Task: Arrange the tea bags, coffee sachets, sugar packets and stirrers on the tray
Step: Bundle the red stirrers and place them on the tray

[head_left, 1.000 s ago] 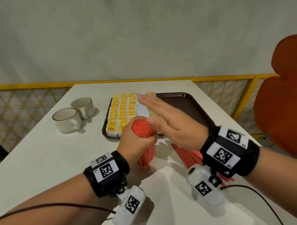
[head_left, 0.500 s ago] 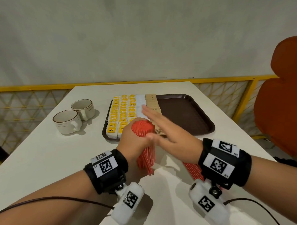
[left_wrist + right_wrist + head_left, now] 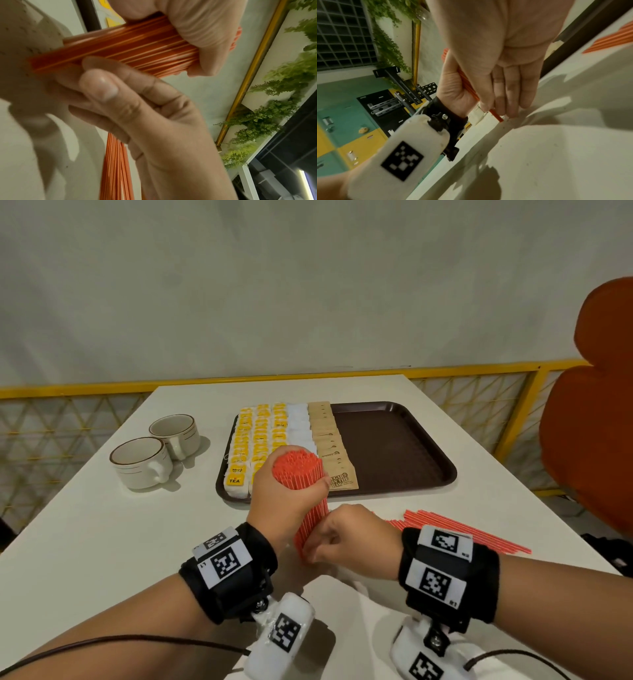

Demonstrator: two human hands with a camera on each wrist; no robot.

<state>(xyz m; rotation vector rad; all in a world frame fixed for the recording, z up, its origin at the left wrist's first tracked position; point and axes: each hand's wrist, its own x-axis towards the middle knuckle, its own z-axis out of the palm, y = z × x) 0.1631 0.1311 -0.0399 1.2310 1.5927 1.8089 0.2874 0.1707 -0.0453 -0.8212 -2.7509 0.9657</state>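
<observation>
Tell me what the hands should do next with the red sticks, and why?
Probably tap the bundle of stirrers level on the table. The left hand grips it upright, the right hand touches its lower end, and the tray has bare room on its right side.

Two cream mugs (image 3: 156, 451) touching, left on white table (image 3: 85, 529); orange chair (image 3: 596, 419) at right.

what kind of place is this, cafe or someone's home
Probably a cafe or canteen: a serving tray lined with rows of tea bags, two cups on a white table, and an orange chair.
</observation>
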